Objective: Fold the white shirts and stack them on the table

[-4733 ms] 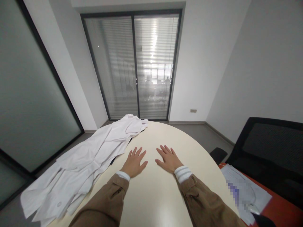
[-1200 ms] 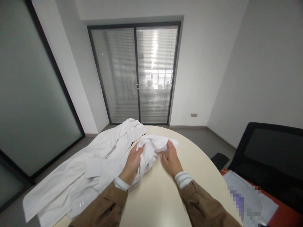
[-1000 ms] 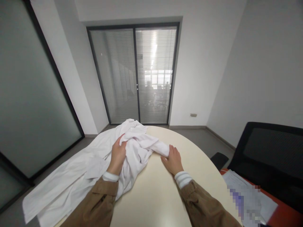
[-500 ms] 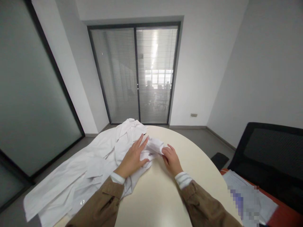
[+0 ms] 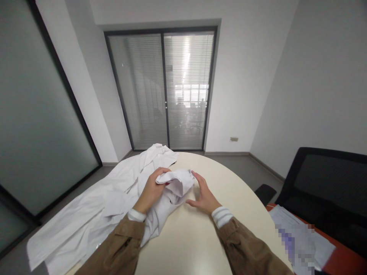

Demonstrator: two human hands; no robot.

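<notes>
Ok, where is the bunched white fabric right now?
The bunched white fabric lies on the cream table in the head view, under the left hand, beside the right hand.

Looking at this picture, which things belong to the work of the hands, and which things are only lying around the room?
Part of the work:
- left hand, gripping the bunched cloth
- right hand, open beside it
- white garment

Only lying around:
- round table
- black chair
- papers
- red desk
</notes>
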